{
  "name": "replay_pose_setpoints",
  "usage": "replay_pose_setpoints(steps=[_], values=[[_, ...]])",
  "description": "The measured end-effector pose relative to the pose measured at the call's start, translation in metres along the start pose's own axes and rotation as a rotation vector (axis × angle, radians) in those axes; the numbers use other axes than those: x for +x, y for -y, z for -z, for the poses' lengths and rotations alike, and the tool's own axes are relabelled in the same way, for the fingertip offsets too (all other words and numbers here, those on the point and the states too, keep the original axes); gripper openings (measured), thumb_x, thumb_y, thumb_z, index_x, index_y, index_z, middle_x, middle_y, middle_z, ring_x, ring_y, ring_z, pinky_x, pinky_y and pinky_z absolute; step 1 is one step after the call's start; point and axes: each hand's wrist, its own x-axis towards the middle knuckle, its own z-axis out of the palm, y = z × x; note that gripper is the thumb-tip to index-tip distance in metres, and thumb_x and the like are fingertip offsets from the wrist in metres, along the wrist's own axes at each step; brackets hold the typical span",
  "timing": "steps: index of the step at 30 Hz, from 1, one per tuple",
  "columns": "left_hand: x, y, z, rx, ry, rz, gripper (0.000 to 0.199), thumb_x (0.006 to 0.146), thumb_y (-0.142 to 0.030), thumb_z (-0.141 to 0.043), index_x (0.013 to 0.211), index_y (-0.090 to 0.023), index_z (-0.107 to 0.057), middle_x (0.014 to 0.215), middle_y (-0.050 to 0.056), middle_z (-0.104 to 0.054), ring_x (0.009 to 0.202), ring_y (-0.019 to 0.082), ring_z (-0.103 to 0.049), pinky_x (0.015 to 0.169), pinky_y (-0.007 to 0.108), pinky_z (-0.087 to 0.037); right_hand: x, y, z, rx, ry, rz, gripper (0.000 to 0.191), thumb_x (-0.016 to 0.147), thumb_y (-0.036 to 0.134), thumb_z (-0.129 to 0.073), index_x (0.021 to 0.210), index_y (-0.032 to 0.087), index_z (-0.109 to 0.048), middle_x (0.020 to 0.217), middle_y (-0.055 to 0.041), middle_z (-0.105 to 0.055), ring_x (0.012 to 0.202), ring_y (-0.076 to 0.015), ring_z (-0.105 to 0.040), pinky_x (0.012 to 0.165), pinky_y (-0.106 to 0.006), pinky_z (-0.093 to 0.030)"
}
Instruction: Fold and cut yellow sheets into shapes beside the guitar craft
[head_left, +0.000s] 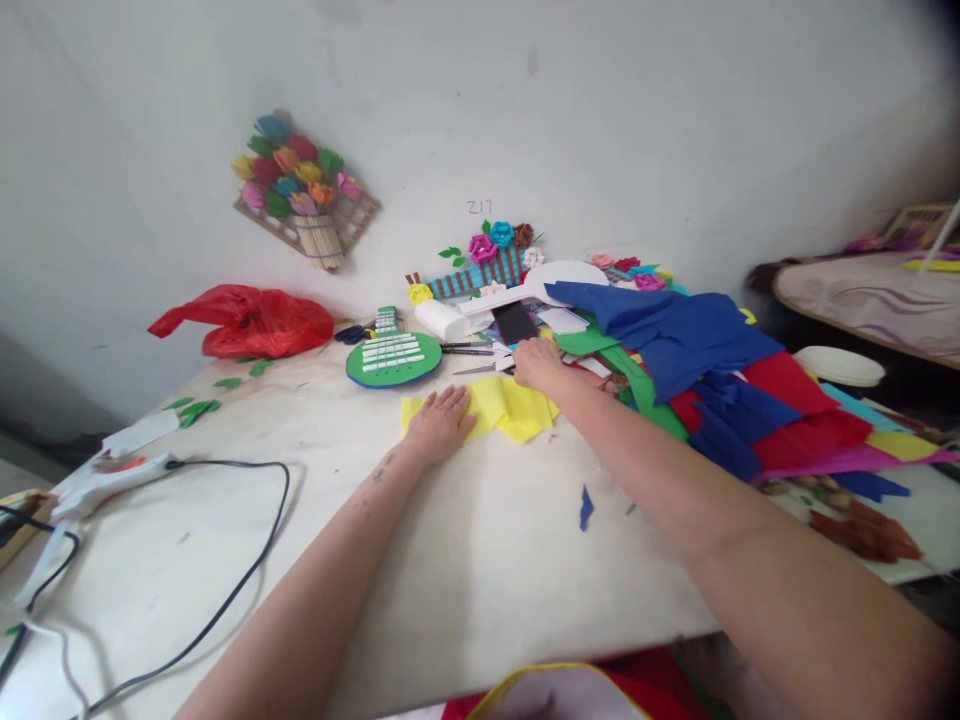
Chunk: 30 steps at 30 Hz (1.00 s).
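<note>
Pale, bare plaster rises behind a white table, with a bunch of bright craft flowers hung toward the left of the wall. Near the table's middle, a crumpled yellow sheet lies between the two hands, well back from the near edge. Work seems to be at a point of steadying that sheet with one hand while the other picks at something by the far clutter. From here, a move would seem to call for light pressure on the left and a sure fingertip hold on the right, since the sheet looks thin and likely to crease or slide.

On the sheet's left end, the left hand rests palm down, its fingers spread a little and pointing far; that forearm runs in from the near left. At the sheet's far right edge, the right hand has its fingers curled downward, the arm stretched long from the near right. Whether those fingers pinch anything I cannot tell, as the knuckles hide the tips. Just left of them, a thin silver blade lies on the table.

Farther left is a green guitar-shaped craft; right of the hand, blue sheets cover part of a heap. A small blue scrap lies nearer.
</note>
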Motion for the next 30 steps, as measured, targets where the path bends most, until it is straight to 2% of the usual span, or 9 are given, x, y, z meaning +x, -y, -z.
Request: replay_pose_setpoints(steps=[3,9,14,19,23,27,30], values=[[-0.001,0.001,-0.007,-0.034,0.045,0.027,0.055,0.09,-0.041,-0.019,0.139,-0.017,-0.028,0.146,0.006,-0.02,0.135,0.018,-0.013,0.109,0.039,-0.012,0.003,0.003,-0.003,-0.036,0.079,0.038,0.031,0.071,0.015,-0.054,0.098,0.008,-0.066,0.095,-0.02,-0.065,0.1,-0.0292,-0.054,0.086,-0.039,-0.037],[0.0,0.002,-0.009,-0.021,0.033,0.036,0.057,0.09,-0.042,-0.017,0.139,-0.017,-0.026,0.146,0.004,-0.02,0.135,0.017,-0.013,0.109,0.037,-0.01,0.005,0.006,-0.006,-0.044,0.009,0.121,0.033,0.072,0.01,-0.051,0.103,0.006,-0.064,0.1,-0.0199,-0.063,0.104,-0.0292,-0.051,0.091,-0.04,-0.034],[0.004,0.002,-0.013,-0.019,0.01,0.068,0.056,0.09,-0.042,-0.018,0.139,-0.017,-0.027,0.146,0.006,-0.022,0.135,0.017,-0.014,0.109,0.039,-0.012,0.013,-0.001,0.003,0.092,-0.056,-0.009,0.03,0.079,0.015,-0.046,0.102,0.011,-0.064,0.105,-0.0159,-0.061,0.099,-0.0251,-0.055,0.08,-0.031,-0.043],[0.006,0.001,-0.012,-0.025,0.011,0.085,0.055,0.09,-0.041,-0.018,0.139,-0.017,-0.027,0.146,0.006,-0.021,0.135,0.018,-0.015,0.108,0.04,-0.013,0.026,-0.012,0.015,0.297,-0.143,-0.157,0.025,0.082,0.025,-0.049,0.099,0.016,-0.065,0.104,-0.0112,-0.063,0.096,-0.0205,-0.057,0.08,-0.027,-0.043],[0.006,0.0,-0.009,-0.021,0.031,0.091,0.057,0.089,-0.041,-0.018,0.139,-0.016,-0.025,0.146,0.006,-0.021,0.135,0.018,-0.014,0.108,0.039,-0.012,0.033,-0.016,0.017,0.63,-0.234,-0.313,0.02,0.078,0.025,-0.054,0.089,0.013,-0.066,0.091,-0.0102,-0.066,0.091,-0.0201,-0.06,0.08,-0.028,-0.045],[0.008,0.001,-0.009,-0.023,0.038,0.106,0.057,0.089,-0.042,-0.017,0.14,-0.016,-0.024,0.147,0.005,-0.02,0.135,0.018,-0.014,0.108,0.039,-0.012,0.035,-0.014,0.018,1.288,-0.195,-0.552,0.014,0.078,0.018,-0.053,0.087,0.011,-0.061,0.074,-0.007,-0.063,0.07,-0.0161,-0.061,0.065,-0.028,-0.051],[0.01,0.001,-0.009,-0.027,0.047,0.12,0.057,0.089,-0.042,-0.017,0.14,-0.017,-0.024,0.147,0.005,-0.019,0.135,0.018,-0.014,0.108,0.04,-0.012,0.03,-0.01,0.021,1.481,-0.168,-0.572,0.007,0.081,0.016,-0.048,0.083,0.013,-0.055,0.068,-0.0036,-0.06,0.061,-0.0118,-0.059,0.058,-0.025,-0.053]])
